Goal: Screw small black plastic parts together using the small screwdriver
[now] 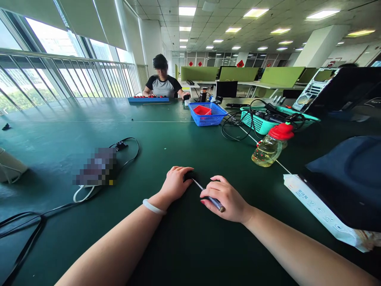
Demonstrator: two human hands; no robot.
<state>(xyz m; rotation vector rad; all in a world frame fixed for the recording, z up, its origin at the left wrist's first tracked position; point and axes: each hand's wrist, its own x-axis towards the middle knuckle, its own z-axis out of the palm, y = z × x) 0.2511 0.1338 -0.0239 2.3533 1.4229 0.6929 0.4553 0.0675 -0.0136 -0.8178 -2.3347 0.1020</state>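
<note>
Right now the left hand [175,183] pins a small black part [190,175] on the worktop [184,135]; right hand's [226,198] grip closes round a screwdriver [208,194], tip at eleven o'clock, touching it — mid-job, part not yet released.

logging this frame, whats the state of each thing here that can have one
left hand: closed over a small black object on the table
right hand: gripping a screwdriver, tip at the black object
bottle: red cap on, tilted, partly filled with yellowish liquid
blue basket: upright, red tray inside
teal basket: holds cables
</note>
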